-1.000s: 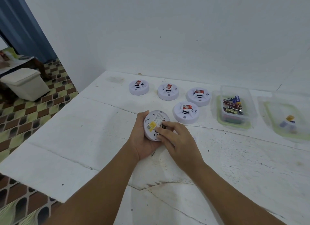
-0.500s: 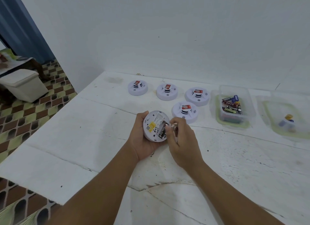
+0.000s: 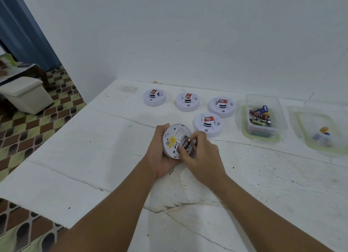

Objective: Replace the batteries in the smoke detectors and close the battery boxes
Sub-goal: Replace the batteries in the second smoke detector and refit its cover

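My left hand (image 3: 160,154) grips a white round smoke detector (image 3: 174,139) turned back side up, with a yellow sticker and an open battery box. My right hand (image 3: 203,154) pinches a dark battery (image 3: 186,143) at that box; one end of the battery sticks out of the slot. Several other white detectors stand face up on the table beyond: one near my hands (image 3: 207,124) and a row of three behind it (image 3: 222,107), (image 3: 187,101), (image 3: 154,97).
A clear plastic tub (image 3: 263,116) with several loose batteries stands to the right on the white table (image 3: 94,157). Further right a second clear tub (image 3: 323,127) holds a few small items. The table's left edge drops to a tiled floor; a white wall backs the table.
My right hand's fingers have gone from pressing on the detector's back to pinching a battery, which now shows lifted partly out of the open box. The left hand keeps its hold.
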Demonstrator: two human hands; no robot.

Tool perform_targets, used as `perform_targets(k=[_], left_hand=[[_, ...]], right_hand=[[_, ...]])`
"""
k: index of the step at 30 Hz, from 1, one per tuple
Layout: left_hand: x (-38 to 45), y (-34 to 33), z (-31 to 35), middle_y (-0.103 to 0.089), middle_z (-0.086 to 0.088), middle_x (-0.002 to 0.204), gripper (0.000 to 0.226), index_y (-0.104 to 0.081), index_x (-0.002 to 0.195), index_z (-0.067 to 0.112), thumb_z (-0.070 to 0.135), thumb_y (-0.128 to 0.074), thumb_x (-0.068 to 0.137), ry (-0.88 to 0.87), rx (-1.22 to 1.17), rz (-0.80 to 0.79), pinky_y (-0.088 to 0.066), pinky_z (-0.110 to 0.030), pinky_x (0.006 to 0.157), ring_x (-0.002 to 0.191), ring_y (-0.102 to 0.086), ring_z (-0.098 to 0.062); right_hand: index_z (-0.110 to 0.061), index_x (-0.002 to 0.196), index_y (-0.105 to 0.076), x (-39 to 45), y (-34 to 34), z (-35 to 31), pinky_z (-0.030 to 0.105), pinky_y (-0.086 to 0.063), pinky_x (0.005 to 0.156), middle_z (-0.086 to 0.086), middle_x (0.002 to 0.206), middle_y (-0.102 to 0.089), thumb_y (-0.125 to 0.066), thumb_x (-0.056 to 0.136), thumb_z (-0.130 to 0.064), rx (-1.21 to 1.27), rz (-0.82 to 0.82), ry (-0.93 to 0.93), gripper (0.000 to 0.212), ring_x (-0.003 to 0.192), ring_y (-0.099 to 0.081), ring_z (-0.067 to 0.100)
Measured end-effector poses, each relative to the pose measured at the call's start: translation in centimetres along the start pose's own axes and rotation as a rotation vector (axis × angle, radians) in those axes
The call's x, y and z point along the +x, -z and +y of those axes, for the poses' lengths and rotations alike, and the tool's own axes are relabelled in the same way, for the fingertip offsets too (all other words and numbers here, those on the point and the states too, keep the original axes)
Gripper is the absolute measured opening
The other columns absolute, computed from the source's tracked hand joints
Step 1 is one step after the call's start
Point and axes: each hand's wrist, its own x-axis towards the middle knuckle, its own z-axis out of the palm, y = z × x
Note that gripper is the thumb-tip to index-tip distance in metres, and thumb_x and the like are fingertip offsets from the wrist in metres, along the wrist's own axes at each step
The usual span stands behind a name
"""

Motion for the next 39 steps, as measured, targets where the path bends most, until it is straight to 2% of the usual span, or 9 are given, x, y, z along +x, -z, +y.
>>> perform_targets(k=[5,10,12,14,21,24,29,33,39], left_hand=[[-0.2,-0.3,0.1,-0.07,-0.02,0.121,0.054,-0.08,0.111,0.009,0.052,-0.052,0.096,0.001,0.002,0.011,-0.056,-0.046,0.096,0.111,-0.065,-0.036],[-0.6,-1.0,0.0,-0.073,-0.016,0.105,0.054,-0.081,0.1,0.01,0.052,-0.047,0.099,-0.013,0.017,0.003,-0.061,-0.037,0.069,0.086,-0.071,-0.03],[-0.7,-1.1,0.0,-0.072,-0.016,0.104,0.052,-0.08,0.1,0.01,0.051,-0.048,0.098,-0.027,0.032,0.006,-0.06,-0.039,0.074,0.084,-0.071,-0.028],[-0.6,-1.0,0.0,-0.073,-0.016,0.11,0.051,-0.081,0.102,0.011,0.05,-0.049,0.097,-0.051,0.06,0.018,-0.055,-0.043,0.092,0.094,-0.069,-0.029],[0.0,-4.2,-0.3,-0.072,-0.014,0.107,0.042,-0.078,0.107,0.014,0.046,-0.052,0.099,-0.149,0.235,-0.026,-0.049,-0.045,0.097,0.094,-0.067,-0.027],[0.6,-7.6,-0.6,-0.071,-0.013,0.106,0.04,-0.079,0.104,0.013,0.043,-0.052,0.101,-0.184,0.266,-0.093,-0.048,-0.047,0.101,0.094,-0.067,-0.027],[2.3,-14.5,-3.1,-0.072,-0.018,0.112,0.047,-0.068,0.122,0.005,0.043,-0.057,0.096,-0.155,0.288,-0.178,-0.049,-0.049,0.106,0.101,-0.068,-0.033],[3.9,-19.6,-5.5,-0.076,-0.013,0.109,0.042,-0.07,0.117,0.009,0.044,-0.052,0.102,-0.086,0.357,-0.223,-0.051,-0.048,0.109,0.099,-0.072,-0.028],[6.1,-23.8,-7.9,-0.076,-0.01,0.094,0.038,-0.072,0.11,0.013,0.046,-0.055,0.1,-0.029,0.382,-0.206,-0.052,-0.046,0.098,0.101,-0.065,-0.037]], right_hand=[[-0.032,0.104,-0.037,-0.3,-0.6,0.2,0.036,-0.039,0.077,-0.014,0.09,-0.051,-0.069,0.092,-0.039,0.033,0.076,0.036,0.034,0.079,-0.051,0.013],[-0.038,0.107,-0.039,-0.9,-0.5,0.2,0.043,-0.049,0.073,-0.009,0.093,-0.059,-0.059,0.1,-0.031,0.087,0.054,0.076,0.022,0.083,-0.059,0.021],[-0.034,0.123,-0.045,-1.0,-0.3,0.1,0.039,-0.051,0.084,-0.013,0.109,-0.059,-0.055,0.103,-0.03,0.116,0.051,0.067,0.023,0.098,-0.06,0.017],[-0.026,0.135,-0.05,-0.9,0.1,0.1,0.029,-0.049,0.091,-0.015,0.117,-0.057,-0.051,0.106,-0.028,0.135,0.09,0.065,0.029,0.107,-0.057,0.009],[-0.012,0.114,-0.069,-1.2,3.4,1.1,0.005,-0.04,0.08,-0.004,0.105,-0.068,-0.069,0.1,-0.017,0.028,0.33,0.113,0.015,0.092,-0.057,-0.003],[-0.014,0.11,-0.071,-0.7,6.7,1.8,0.004,-0.038,0.077,-0.006,0.103,-0.069,-0.072,0.098,-0.018,0.032,0.413,0.069,0.013,0.088,-0.055,-0.011],[-0.017,0.115,-0.069,0.2,13.5,3.4,0.006,-0.042,0.076,-0.008,0.109,-0.07,-0.072,0.099,-0.017,0.064,0.551,-0.036,0.016,0.087,-0.061,-0.003],[-0.019,0.11,-0.065,0.2,18.2,6.0,0.005,-0.039,0.075,-0.007,0.102,-0.068,-0.07,0.099,-0.014,-0.02,0.625,-0.121,0.013,0.077,-0.057,-0.006],[-0.018,0.111,-0.064,0.3,23.8,9.9,0.002,-0.038,0.075,-0.008,0.099,-0.067,-0.068,0.099,-0.014,-0.151,0.676,-0.247,0.013,0.08,-0.057,-0.007]])
